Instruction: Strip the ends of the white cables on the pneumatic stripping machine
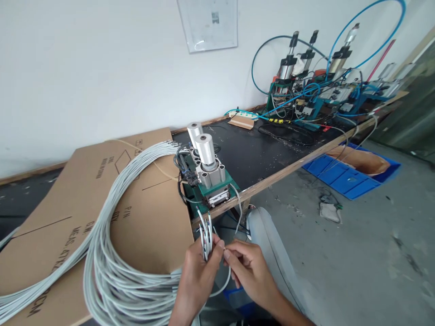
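Observation:
Near the front edge of the bench, my left hand [200,267] is closed around a bunch of light grey cable ends [206,233], which stick up above the fingers with dark tips. My right hand [249,265] pinches close against the left thumb and forefinger. One grey cable [226,285] curves up into its fingers, where its end is mostly hidden. Left of my hands lies a large coil of grey cables [112,253] on flattened cardboard [152,226]. Just beyond my hands stands a pneumatic press fixture [210,174] with two silver knobs on a green base.
Several similar pneumatic fixtures [306,86] with blue hoses stand farther along the black bench [272,151]. A blue bin [353,181] with brown lining sits on the floor at right. My knee [268,235] is below the bench edge. A paper sheet [210,27] hangs on the wall.

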A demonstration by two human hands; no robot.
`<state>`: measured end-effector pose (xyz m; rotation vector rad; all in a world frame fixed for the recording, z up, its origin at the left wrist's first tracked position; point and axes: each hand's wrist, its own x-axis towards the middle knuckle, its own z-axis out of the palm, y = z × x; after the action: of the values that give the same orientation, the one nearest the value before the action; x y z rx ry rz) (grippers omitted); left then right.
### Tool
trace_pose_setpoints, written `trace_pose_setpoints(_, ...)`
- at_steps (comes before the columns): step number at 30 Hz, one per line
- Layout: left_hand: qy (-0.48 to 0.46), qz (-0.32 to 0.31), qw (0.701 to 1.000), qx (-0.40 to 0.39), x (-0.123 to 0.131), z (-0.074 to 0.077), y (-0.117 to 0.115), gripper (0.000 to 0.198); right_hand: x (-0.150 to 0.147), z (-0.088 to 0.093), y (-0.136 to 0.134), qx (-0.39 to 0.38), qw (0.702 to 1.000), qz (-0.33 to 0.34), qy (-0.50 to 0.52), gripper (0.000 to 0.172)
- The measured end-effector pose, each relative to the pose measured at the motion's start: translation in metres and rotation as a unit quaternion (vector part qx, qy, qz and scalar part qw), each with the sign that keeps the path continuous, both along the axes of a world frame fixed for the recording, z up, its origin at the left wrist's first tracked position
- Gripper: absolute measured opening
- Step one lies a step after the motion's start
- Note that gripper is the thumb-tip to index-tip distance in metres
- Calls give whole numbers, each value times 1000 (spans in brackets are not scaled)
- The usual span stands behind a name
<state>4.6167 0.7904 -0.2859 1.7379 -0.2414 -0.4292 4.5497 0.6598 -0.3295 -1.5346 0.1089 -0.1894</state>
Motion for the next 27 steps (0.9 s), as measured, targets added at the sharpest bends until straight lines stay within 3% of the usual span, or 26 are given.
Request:
trace_pose_setpoints(3, 35, 22, 998, -40, 1, 2, -1, 47, -2, -3, -14, -129, 982, 4, -141, 22)
trace_pose_setpoints(6, 64, 32, 994, -80, 4, 9, -5, 54, 2, -2, -26, -330, 895, -12, -298, 34)
trace_pose_setpoints(8, 63, 65, 990, -108, 5, 14, -9, 57, 10, -3, -29, -400, 857, -41, -322, 35)
trace_pose_setpoints(14, 14, 201, 966, -159, 8, 24, -4, 48, 53, -16, -26, -368, 871, -148, -290, 25)
trace_pose_setpoints(18, 37, 205, 966, -152, 9, 27, -1, 54, 72, -19, -24, -342, 876, -154, -304, 25)
trace_pose_setpoints(27, 64, 207, 963, -160, 8, 21, -3, 52, 85, -18, -24, -314, 887, -147, -304, 22)
